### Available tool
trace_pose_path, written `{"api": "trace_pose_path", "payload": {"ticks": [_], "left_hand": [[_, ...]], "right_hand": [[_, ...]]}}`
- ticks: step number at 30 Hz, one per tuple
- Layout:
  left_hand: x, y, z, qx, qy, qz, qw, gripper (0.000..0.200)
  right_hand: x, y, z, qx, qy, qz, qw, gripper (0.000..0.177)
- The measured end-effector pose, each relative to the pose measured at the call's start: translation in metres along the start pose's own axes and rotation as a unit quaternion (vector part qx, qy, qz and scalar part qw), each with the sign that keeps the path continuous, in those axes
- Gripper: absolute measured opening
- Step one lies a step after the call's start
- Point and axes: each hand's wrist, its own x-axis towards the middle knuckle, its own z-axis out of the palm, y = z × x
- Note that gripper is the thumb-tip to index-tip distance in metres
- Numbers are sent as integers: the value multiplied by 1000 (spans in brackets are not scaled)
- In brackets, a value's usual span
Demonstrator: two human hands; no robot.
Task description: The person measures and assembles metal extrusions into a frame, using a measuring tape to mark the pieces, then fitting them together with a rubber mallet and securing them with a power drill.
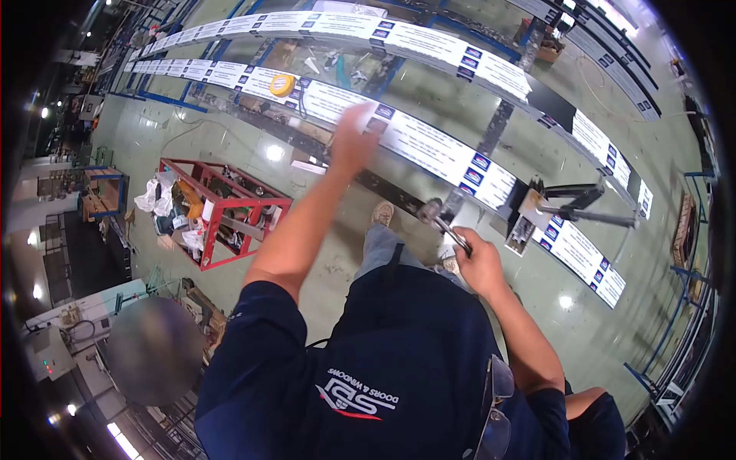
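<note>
My right hand is wrapped round the handle of a hammer, whose head points up and left. The left hand is at the near edge of a long profile covered in white printed film; motion smears its fingers. On the same profile, left of that hand, sits a yellow tape measure. Right of the hammer, a metal fitting with dark folding arms stands at the profile.
A second film-covered profile runs behind the first across dark rack bars. A red metal frame cart with bags and parts stands on the floor at left. Blue racks stand at right. One shoe shows below the profiles.
</note>
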Motion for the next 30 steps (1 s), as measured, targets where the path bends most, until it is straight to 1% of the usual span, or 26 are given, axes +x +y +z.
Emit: {"api": "trace_pose_path", "payload": {"ticks": [1,3,5,6,7,9,10,11,13,14,15,16,17,19,20,21,22,23,25,26,27,28,29,30], "left_hand": [[23,-38,-27,89,33,23,995,50],[67,-94,-73,228,49,-29,972,64],[98,-139,-100,340,21,-72,937,79],[116,-159,-113,349,-33,-73,934,85],[122,-175,-117,341,-34,-82,936,85],[150,-190,-131,296,-176,-124,931,86],[158,-205,-133,282,-198,-85,935,82],[164,-202,-139,277,-197,-87,936,82],[168,-176,-152,255,-239,-100,931,69],[165,-181,-152,200,-208,-84,954,66],[157,-187,-150,198,-207,-83,954,66],[146,-192,-149,141,-131,-23,981,65],[135,-191,-150,83,-53,37,994,65],[104,-167,-157,47,4,35,998,67],[83,-157,-164,-37,-43,-28,998,69],[63,-146,-172,-121,-88,-91,985,71],[47,-126,-186,-238,-147,-204,938,69],[33,-110,-197,-346,-201,-312,862,67],[1,-105,-207,-417,-227,-288,832,72],[-11,-102,-214,-411,-226,-299,831,72],[-22,-97,-220,-461,-241,-339,784,70],[-31,-94,-224,-511,-249,-375,732,67],[-41,-91,-227,-512,-240,-386,729,67],[-49,-91,-228,-549,-244,-394,695,66]], "right_hand": [[17,-16,13,-2,5,4,1000,32],[57,-55,35,13,54,-42,998,32],[101,-91,51,-7,76,-46,996,30],[125,-102,65,-21,139,-117,983,31],[142,-109,73,-31,134,-116,984,31],[183,-139,76,-20,130,-70,989,30],[201,-151,74,-42,126,-62,989,31],[220,-163,70,-67,105,-36,992,31],[264,-173,69,-91,129,-84,984,31],[287,-182,68,-94,129,-83,984,31],[311,-190,65,-151,91,-54,983,32],[333,-198,62,-207,55,-25,976,34],[353,-206,63,-207,57,-24,976,34],[386,-218,70,-259,-7,14,966,35],[402,-214,77,-258,-5,16,966,35],[420,-206,88,-266,-18,11,964,35],[434,-202,94,-274,-32,4,961,34],[442,-205,95,-272,-33,2,962,34],[450,-208,108,-291,-26,8,956,34],[458,-200,115,-291,-26,-3,956,36],[454,-205,112,-249,-29,-4,968,40],[447,-211,111,-233,13,-24,972,40],[435,-218,111,-219,53,-47,973,41],[420,-225,111,-194,75,-81,975,41]]}}
